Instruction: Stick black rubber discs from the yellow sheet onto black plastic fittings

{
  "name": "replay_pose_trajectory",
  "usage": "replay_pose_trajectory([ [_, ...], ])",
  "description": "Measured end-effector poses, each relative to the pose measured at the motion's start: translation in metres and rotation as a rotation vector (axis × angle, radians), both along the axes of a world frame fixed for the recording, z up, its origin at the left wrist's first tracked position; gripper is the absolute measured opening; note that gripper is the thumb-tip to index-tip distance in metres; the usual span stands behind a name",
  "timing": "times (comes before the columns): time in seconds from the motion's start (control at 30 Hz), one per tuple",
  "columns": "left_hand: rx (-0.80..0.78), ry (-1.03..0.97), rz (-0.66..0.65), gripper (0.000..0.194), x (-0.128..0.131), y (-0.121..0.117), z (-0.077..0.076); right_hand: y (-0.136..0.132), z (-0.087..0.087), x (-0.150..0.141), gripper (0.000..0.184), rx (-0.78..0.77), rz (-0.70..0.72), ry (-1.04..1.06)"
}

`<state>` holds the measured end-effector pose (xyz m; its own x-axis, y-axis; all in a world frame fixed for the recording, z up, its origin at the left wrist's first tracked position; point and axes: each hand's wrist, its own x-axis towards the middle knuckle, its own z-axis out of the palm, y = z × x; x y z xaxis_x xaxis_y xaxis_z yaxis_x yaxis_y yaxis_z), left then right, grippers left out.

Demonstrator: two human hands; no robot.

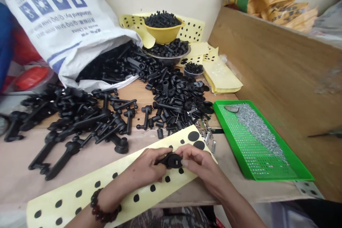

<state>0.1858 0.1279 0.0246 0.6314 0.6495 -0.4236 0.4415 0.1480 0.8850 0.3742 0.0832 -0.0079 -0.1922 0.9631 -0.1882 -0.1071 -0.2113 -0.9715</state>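
Note:
My left hand point(146, 165), with a dark bead bracelet point(100, 210) at its wrist, is closed on a black crank handle point(174, 161). The handle's round hub faces up and shows a small light slot; the rest of it is hidden by my fingers. My right hand point(199, 162) pinches the hub's right edge between thumb and fingers. Whether anything small sits in that pinch is hidden. Under both hands lies a yellow sheet of black round stickers point(128, 178), with two larger dots point(193, 135) at its far right corner.
Several finished-looking crank handles point(77, 124) pile at left, beside a white sack point(72, 25) spilling black parts. Loose black parts point(176, 96) and metal clips point(207, 137) lie ahead. A yellow bowl point(163, 35) stands behind. At right are a green tray point(232, 149) of small metal pieces and a wooden board point(280, 67).

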Motion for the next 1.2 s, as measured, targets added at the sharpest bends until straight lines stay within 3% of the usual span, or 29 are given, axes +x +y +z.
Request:
replay_pose_trajectory([
  [0.47,0.004,0.006,-0.011,0.041,-0.001,-0.001,0.001,0.001,0.002,-0.001,0.017,0.032,0.003,-0.080],
  [0.67,0.017,-0.005,0.012,0.024,0.001,-0.002,-0.002,0.001,0.003,0.000,0.017,0.067,0.019,-0.110],
  [0.77,0.054,-0.006,0.059,0.026,0.004,-0.004,-0.005,0.001,0.000,-0.001,0.015,0.102,0.020,-0.122],
  [1.03,0.148,0.013,0.134,0.025,0.004,-0.010,-0.018,-0.001,-0.005,-0.003,0.011,0.224,-0.012,-0.360],
  [1.1,0.152,0.000,0.149,0.024,0.003,-0.011,-0.019,-0.002,-0.003,-0.001,0.009,0.193,0.009,-0.325],
  [1.2,0.125,-0.053,0.190,0.027,0.003,-0.011,-0.017,-0.005,-0.003,0.004,0.017,0.011,0.043,-0.088],
])
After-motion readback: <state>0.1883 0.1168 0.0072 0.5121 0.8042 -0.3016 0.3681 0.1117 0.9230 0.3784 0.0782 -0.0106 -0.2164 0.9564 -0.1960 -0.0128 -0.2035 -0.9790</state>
